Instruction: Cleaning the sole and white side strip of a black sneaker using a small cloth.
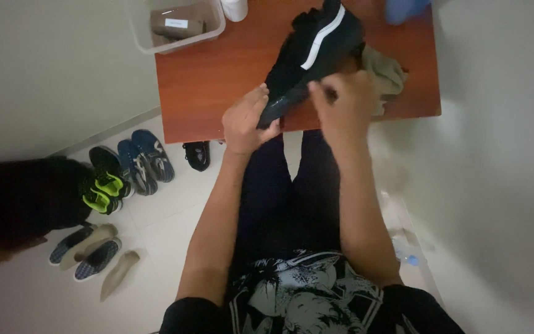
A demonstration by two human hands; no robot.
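A black shoe (313,52) with a white side stripe lies tilted over the red-brown table (211,80), toe toward me. My left hand (245,120) grips the toe end from the left. My right hand (344,102) holds the shoe's near side, fingers curled on it. An olive cloth (387,71) lies bunched on the table just right of the shoe, partly under my right hand.
A clear plastic bin (177,25) holding a brown box sits at the table's far left, beside a white cup (235,7) and a blue object (406,7). Several shoes (134,164) lie on the pale floor to the left. A plastic bottle (406,253) lies at right.
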